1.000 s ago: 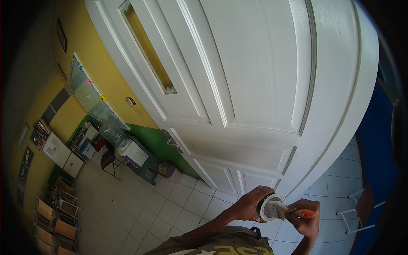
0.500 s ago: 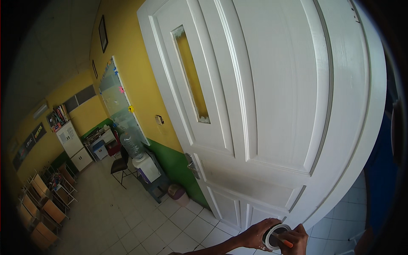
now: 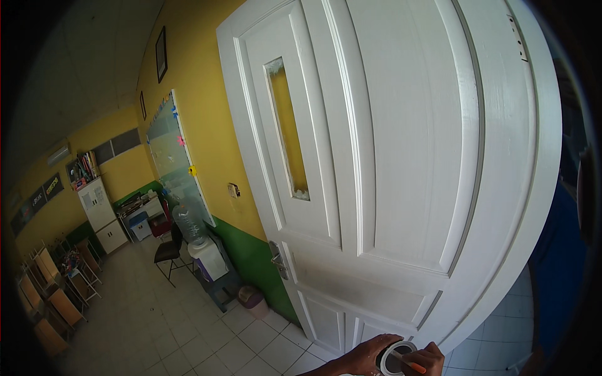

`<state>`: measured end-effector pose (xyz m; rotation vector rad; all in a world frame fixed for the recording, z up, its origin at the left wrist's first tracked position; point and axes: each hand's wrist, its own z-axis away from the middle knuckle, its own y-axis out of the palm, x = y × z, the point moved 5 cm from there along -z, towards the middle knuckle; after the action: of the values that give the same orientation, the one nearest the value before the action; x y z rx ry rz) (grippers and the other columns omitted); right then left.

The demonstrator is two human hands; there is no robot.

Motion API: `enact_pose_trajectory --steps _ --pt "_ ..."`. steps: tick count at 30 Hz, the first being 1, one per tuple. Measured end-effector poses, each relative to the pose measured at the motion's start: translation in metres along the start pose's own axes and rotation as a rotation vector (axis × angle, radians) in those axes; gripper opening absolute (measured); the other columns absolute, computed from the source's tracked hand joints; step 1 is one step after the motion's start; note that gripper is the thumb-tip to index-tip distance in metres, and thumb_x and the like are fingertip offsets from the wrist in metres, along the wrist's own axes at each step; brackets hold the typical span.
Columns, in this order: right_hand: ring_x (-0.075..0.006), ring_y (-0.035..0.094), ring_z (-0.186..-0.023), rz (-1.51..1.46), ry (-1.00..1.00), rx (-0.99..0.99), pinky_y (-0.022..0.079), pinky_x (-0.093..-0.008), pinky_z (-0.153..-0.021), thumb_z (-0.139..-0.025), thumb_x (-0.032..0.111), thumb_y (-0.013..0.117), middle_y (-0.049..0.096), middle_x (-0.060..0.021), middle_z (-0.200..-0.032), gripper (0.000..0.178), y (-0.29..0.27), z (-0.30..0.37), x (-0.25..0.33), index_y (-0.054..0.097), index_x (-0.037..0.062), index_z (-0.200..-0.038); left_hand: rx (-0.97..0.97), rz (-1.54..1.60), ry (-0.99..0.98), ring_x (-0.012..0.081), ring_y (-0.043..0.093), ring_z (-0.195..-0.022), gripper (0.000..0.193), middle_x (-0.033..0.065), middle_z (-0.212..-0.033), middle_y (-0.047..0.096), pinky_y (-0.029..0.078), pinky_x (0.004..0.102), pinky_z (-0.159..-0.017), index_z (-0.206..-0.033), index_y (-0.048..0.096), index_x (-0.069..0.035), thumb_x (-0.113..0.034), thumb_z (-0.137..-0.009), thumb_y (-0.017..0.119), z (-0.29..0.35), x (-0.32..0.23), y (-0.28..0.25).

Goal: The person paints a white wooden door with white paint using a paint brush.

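Note:
Low in the picture, my left hand (image 3: 370,353) is wrapped around a small round can (image 3: 409,344) with a white rim and a dark inside. My right hand (image 3: 431,358) grips an orange-handled paintbrush (image 3: 416,367), whose far end dips into the can. The bristles are hard to make out. Pale specks dot my left hand. Just beyond both hands stands a tall white panelled door (image 3: 414,125) with a narrow window slot (image 3: 288,128) and a metal handle (image 3: 278,260). Smeared white marks edge the slot's top and bottom.
Left of the door, a water dispenser (image 3: 207,257) with a large bottle stands by a bin (image 3: 253,301). A black chair (image 3: 167,252), a white cabinet (image 3: 100,213) and stacked wooden chairs (image 3: 66,307) are farther off. Tiled floor (image 3: 188,338) runs below.
My view has shifted, so the door's upper part sits lower in the picture. Both hands with the can and paintbrush appear slightly lower and farther left; both grips are unchanged.

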<state>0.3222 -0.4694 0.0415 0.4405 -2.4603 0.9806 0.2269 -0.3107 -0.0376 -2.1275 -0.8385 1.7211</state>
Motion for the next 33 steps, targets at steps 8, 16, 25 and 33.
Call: enact_pose_trajectory --steps 8,16,25,33 --pt "-0.0293 0.065 -0.076 0.002 0.026 -0.021 0.054 -0.0388 -0.067 -0.075 -0.002 0.079 0.077 -0.0099 -0.086 0.008 -0.020 -0.008 0.018 0.074 0.0043 -0.077 0.042 -0.003 -0.009 0.0395 0.045 -0.143 0.114 0.0186 -0.151 0.044 0.039 0.0517 -0.121 -0.155 0.033 -0.010 -0.031 -0.065 0.100 -0.005 0.008 0.000" --pt "-0.0261 0.070 -0.082 -0.185 0.078 0.174 0.056 -0.0342 -0.069 -0.074 -0.009 0.080 0.077 -0.0115 -0.090 0.014 -0.029 -0.001 0.009 0.076 0.0001 -0.084 0.137 0.079 0.027 0.0362 0.049 -0.138 0.113 0.0162 -0.147 0.048 0.041 0.0476 -0.119 -0.152 0.037 -0.010 -0.026 -0.060 0.101 -0.009 0.008 0.009" --pt "-0.0249 0.071 -0.072 -0.078 0.222 0.262 0.056 -0.0357 -0.065 -0.060 -0.005 0.087 0.078 -0.0076 -0.082 0.027 -0.006 0.001 -0.004 0.080 0.0061 -0.083 0.183 0.030 0.075 0.0350 0.053 -0.134 0.106 0.0142 -0.142 0.053 0.044 0.0455 -0.116 -0.146 0.044 -0.009 -0.026 -0.058 0.101 -0.015 0.005 0.004" --pt "-0.0221 0.074 -0.076 -0.189 0.241 0.199 0.058 -0.0327 -0.065 -0.056 -0.002 0.091 0.079 -0.0087 -0.086 0.032 -0.012 -0.006 -0.025 0.083 0.0081 -0.086 0.150 0.108 0.045 0.0349 0.056 -0.133 0.113 0.0153 -0.142 0.055 0.048 0.0460 -0.115 -0.149 0.046 -0.011 -0.030 -0.054 0.103 -0.015 0.015 -0.006"
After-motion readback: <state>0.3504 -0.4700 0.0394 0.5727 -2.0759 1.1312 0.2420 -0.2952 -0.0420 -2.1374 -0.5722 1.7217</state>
